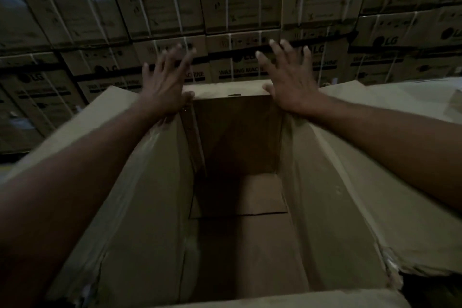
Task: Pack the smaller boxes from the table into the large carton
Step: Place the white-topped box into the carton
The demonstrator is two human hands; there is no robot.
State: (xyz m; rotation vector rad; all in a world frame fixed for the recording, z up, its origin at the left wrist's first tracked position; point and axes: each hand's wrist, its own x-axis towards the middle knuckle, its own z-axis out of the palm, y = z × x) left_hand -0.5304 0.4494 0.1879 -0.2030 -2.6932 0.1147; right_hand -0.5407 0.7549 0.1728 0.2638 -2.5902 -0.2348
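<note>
Grips apart, fingers splayed: left hand (165,87) and right hand (290,82) sit over the top of one smaller box (232,132) standing inside the large carton (150,207) at its far end; packing looks barely begun; much of its floor lies bare.

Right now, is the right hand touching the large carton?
Cannot tell. In the head view the right hand, fingers spread, overlaps the far right corner of the large carton, but blur and the single dim angle hide whether it rests or hovers.
</note>
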